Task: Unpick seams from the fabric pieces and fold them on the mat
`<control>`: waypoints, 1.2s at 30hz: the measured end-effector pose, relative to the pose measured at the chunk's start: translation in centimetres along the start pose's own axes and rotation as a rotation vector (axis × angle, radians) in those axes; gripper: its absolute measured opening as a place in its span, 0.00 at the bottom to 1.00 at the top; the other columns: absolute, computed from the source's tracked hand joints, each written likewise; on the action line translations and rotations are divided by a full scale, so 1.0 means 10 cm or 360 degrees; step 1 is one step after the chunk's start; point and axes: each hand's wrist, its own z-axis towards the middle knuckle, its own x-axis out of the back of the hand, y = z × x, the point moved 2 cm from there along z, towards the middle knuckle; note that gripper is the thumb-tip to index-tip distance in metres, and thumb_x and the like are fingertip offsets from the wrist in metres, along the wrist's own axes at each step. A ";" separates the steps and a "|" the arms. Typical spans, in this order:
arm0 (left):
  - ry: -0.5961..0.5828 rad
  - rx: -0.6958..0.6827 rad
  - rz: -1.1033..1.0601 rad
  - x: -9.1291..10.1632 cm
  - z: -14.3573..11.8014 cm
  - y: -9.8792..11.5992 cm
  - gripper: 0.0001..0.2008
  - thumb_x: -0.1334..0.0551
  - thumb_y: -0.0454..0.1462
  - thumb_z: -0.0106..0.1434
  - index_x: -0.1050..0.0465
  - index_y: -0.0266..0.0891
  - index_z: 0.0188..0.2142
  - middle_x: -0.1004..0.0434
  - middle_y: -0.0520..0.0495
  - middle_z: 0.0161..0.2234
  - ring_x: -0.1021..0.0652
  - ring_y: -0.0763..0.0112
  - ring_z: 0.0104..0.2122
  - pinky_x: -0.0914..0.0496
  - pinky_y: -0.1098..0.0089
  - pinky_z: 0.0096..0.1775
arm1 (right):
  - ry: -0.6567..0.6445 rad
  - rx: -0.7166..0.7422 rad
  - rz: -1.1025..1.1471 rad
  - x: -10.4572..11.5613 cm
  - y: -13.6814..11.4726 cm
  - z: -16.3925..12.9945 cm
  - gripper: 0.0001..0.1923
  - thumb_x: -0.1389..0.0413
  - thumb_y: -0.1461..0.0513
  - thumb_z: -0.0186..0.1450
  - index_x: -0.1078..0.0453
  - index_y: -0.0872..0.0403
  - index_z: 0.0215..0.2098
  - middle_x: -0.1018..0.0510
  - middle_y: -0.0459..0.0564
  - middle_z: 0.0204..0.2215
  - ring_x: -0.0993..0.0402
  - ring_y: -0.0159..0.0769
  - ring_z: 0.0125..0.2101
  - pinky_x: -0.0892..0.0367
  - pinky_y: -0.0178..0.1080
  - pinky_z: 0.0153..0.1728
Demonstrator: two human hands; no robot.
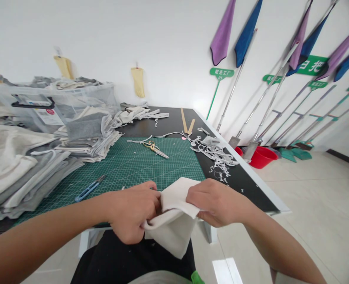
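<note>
Here, the left hand (134, 213) and right hand (216, 201) grip cream fabric (174, 233) between closed fingers. Beyond, gold-handled scissors (157, 150) lie on a green cutting mat (177, 167).

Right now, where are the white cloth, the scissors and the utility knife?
White cloth (175, 228), head view: its hanging lower part.
Scissors (155, 150), head view: near the pivot.
Utility knife (88, 191), head view: its blue handle.
</note>
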 end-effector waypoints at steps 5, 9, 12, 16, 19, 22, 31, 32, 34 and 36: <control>-0.0054 0.0236 0.0318 0.05 -0.07 -0.08 0.08 0.38 0.35 0.40 0.38 0.37 0.16 0.31 0.46 0.23 0.32 0.65 0.30 0.42 0.59 0.38 | -0.0006 -0.0075 -0.0055 0.05 0.00 -0.12 0.06 0.54 0.67 0.62 0.42 0.53 0.27 0.33 0.47 0.23 0.39 0.33 0.23 0.50 0.36 0.25; 0.0014 0.0374 0.0542 0.18 -0.12 -0.11 0.04 0.38 0.36 0.45 0.31 0.38 0.22 0.32 0.43 0.28 0.32 0.60 0.34 0.42 0.59 0.37 | -0.0061 -0.0152 -0.0079 0.05 0.01 -0.22 0.06 0.54 0.69 0.61 0.41 0.53 0.28 0.34 0.47 0.23 0.39 0.33 0.23 0.50 0.36 0.25; 0.0061 0.0453 0.0693 0.26 -0.13 -0.10 0.04 0.39 0.36 0.48 0.30 0.38 0.25 0.34 0.41 0.31 0.33 0.58 0.35 0.40 0.59 0.36 | -0.0107 -0.0179 -0.0089 0.04 0.02 -0.27 0.05 0.53 0.68 0.62 0.40 0.54 0.29 0.33 0.47 0.23 0.38 0.33 0.24 0.50 0.36 0.25; 0.0077 0.0571 0.0933 0.36 -0.14 -0.11 0.04 0.41 0.35 0.50 0.32 0.37 0.27 0.35 0.41 0.32 0.32 0.58 0.33 0.39 0.61 0.32 | -0.0149 -0.0169 -0.0075 0.02 0.01 -0.27 0.04 0.52 0.67 0.63 0.39 0.54 0.30 0.32 0.48 0.24 0.38 0.33 0.24 0.49 0.36 0.26; 0.0117 0.0661 0.1056 0.48 -0.16 -0.11 0.05 0.42 0.35 0.52 0.32 0.37 0.30 0.34 0.41 0.32 0.31 0.60 0.31 0.39 0.64 0.29 | -0.0141 -0.0204 -0.0057 0.02 0.01 -0.26 0.06 0.54 0.65 0.66 0.38 0.55 0.31 0.32 0.48 0.24 0.38 0.33 0.24 0.48 0.36 0.26; 0.0183 0.0761 0.1037 0.62 -0.20 -0.12 0.08 0.42 0.37 0.54 0.32 0.37 0.34 0.33 0.42 0.32 0.30 0.62 0.29 0.39 0.65 0.29 | -0.0104 -0.0243 -0.0028 0.04 0.02 -0.26 0.10 0.56 0.62 0.70 0.37 0.56 0.32 0.32 0.48 0.24 0.39 0.32 0.24 0.48 0.36 0.26; 0.0326 0.0821 0.0875 1.01 -0.30 -0.16 0.10 0.43 0.41 0.55 0.28 0.39 0.32 0.29 0.50 0.26 0.29 0.69 0.26 0.42 0.70 0.28 | 0.0227 -0.0348 -0.0054 0.28 0.19 -0.31 0.10 0.56 0.62 0.70 0.40 0.53 0.30 0.35 0.46 0.23 0.38 0.32 0.24 0.44 0.35 0.27; 0.0342 0.0815 0.0889 1.06 -0.29 -0.14 0.10 0.43 0.41 0.56 0.28 0.39 0.32 0.29 0.51 0.25 0.29 0.70 0.25 0.42 0.71 0.28 | 0.0271 -0.0348 -0.0083 0.32 0.22 -0.32 0.10 0.56 0.62 0.70 0.40 0.53 0.30 0.34 0.46 0.23 0.37 0.32 0.24 0.44 0.35 0.27; 0.0391 0.0824 0.0914 1.14 -0.26 -0.10 0.11 0.45 0.41 0.57 0.27 0.37 0.31 0.30 0.53 0.23 0.30 0.73 0.24 0.43 0.73 0.28 | 0.0340 -0.0359 -0.0158 0.42 0.27 -0.31 0.10 0.57 0.62 0.70 0.38 0.53 0.32 0.33 0.47 0.23 0.36 0.32 0.25 0.44 0.35 0.26; 0.0448 0.0841 0.0949 1.21 -0.25 -0.05 0.12 0.46 0.41 0.57 0.27 0.37 0.30 0.32 0.54 0.21 0.32 0.76 0.22 0.44 0.74 0.28 | 0.0401 -0.0358 -0.0236 0.53 0.31 -0.30 0.10 0.56 0.61 0.70 0.37 0.53 0.33 0.31 0.47 0.24 0.35 0.32 0.25 0.43 0.34 0.26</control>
